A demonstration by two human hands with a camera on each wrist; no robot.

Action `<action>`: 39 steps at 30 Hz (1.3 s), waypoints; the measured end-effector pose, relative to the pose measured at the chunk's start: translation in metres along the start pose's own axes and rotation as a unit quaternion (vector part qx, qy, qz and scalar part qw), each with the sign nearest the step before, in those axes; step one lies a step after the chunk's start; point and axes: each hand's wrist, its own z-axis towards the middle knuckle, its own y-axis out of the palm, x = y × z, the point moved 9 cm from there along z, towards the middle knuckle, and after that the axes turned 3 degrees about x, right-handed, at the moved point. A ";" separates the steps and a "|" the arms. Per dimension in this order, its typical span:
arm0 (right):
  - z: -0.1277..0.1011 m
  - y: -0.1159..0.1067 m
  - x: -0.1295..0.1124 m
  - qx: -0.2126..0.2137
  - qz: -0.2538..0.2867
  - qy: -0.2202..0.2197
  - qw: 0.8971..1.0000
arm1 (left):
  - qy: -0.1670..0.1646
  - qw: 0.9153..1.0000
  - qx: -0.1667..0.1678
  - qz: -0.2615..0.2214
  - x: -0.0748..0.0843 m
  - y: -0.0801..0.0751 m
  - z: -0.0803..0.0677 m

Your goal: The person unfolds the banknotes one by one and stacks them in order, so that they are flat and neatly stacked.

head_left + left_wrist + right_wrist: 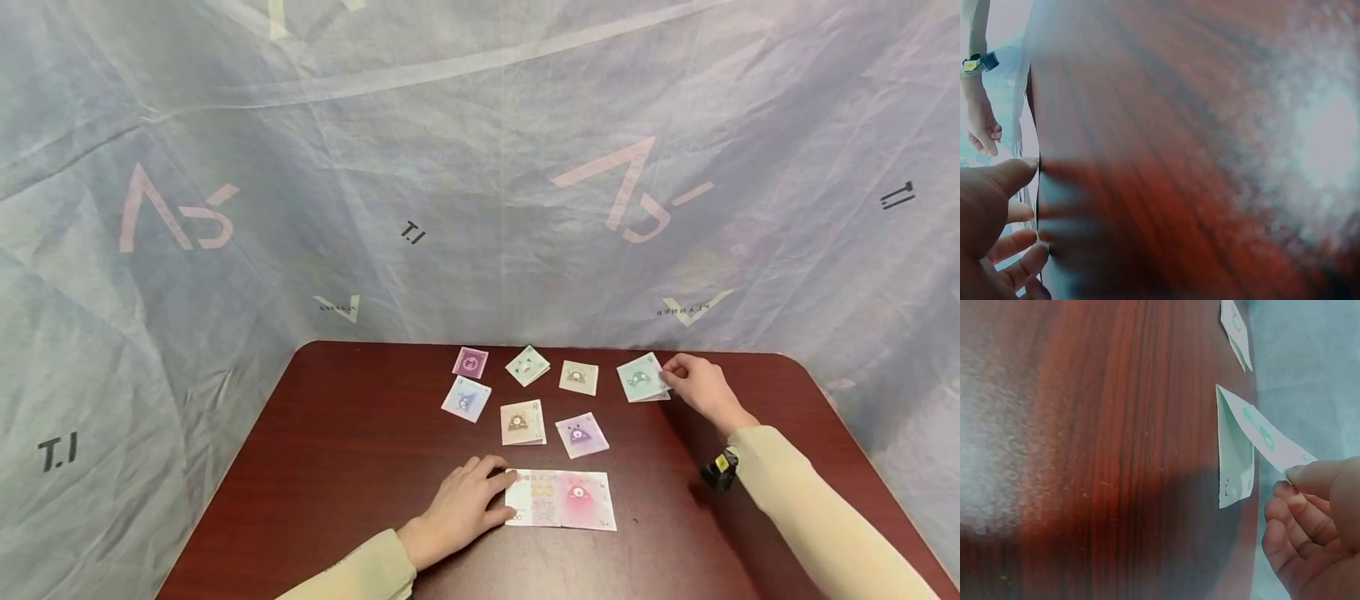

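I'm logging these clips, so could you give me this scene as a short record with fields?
left hand: touching the left edge of the pink note
right hand: pinching the raised upper flap of the light green note
pink note: lying unfolded, nearest the person
back row, other notes: magenta note, green note, beige note
in front of them: blue note, brown note, violet note
surface: reddish-brown table
backdrop: grey printed sheet

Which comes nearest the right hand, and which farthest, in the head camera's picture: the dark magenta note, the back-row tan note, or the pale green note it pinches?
1. Pale green note: pinched at its edge by the right hand.
2. Back-row tan note: to that hand's left.
3. Dark magenta note: farther left.
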 end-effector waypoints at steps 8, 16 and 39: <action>-0.017 -0.009 -0.011 0.012 0.014 -0.021 1.000 | -0.004 1.000 0.002 0.002 0.000 0.000 0.002; -0.035 -0.019 -0.026 0.034 0.021 -0.051 0.998 | -0.011 1.000 -0.005 0.003 -0.002 0.004 0.002; -0.079 -0.043 -0.069 0.072 0.116 -0.060 0.989 | -0.013 1.000 -0.008 -0.006 0.000 -0.001 0.003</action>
